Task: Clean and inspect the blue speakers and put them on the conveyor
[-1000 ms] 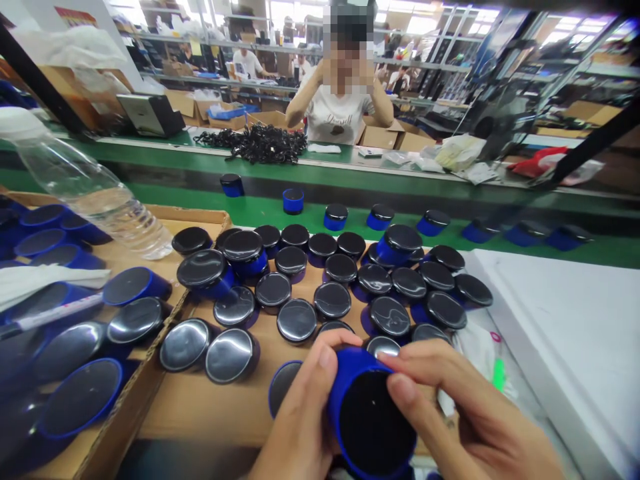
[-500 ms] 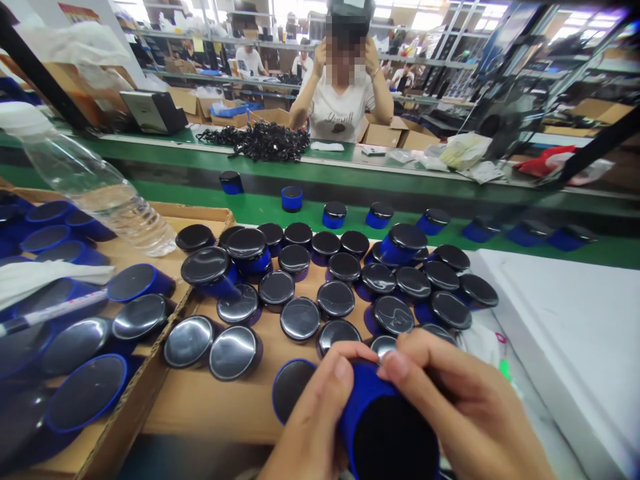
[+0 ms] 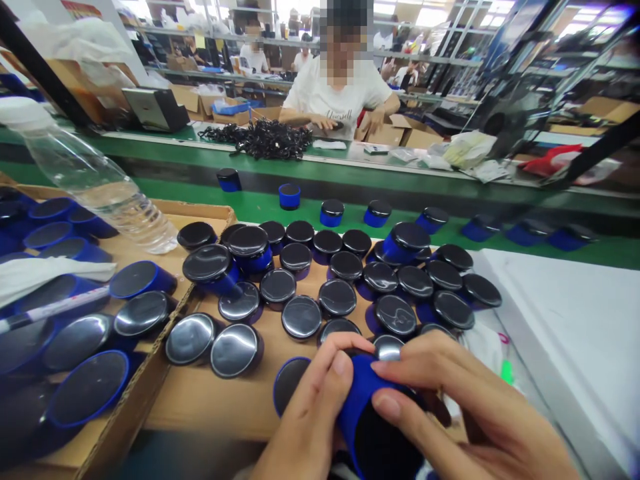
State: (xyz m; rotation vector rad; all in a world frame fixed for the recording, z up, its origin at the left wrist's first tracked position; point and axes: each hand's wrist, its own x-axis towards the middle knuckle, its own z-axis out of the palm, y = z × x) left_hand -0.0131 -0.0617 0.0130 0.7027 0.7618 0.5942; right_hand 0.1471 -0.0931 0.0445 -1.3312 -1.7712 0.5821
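Both my hands grip one blue round speaker with a black mesh face, low in the middle of the view. My left hand wraps its left side, thumb on the blue rim. My right hand covers its right side and top, thumb across the mesh face. Just beyond my fingers, several more blue speakers with shiny black tops stand packed on a cardboard sheet.
A cardboard box at left holds more speakers, a clear water bottle and a pen. A white foam board lies at right. Speakers ride the green conveyor. A person in a white shirt sits opposite beside black cables.
My right hand has slid further over the speaker's face and the speaker sits lower in view. The person opposite has lowered both hands from the head to the bench.
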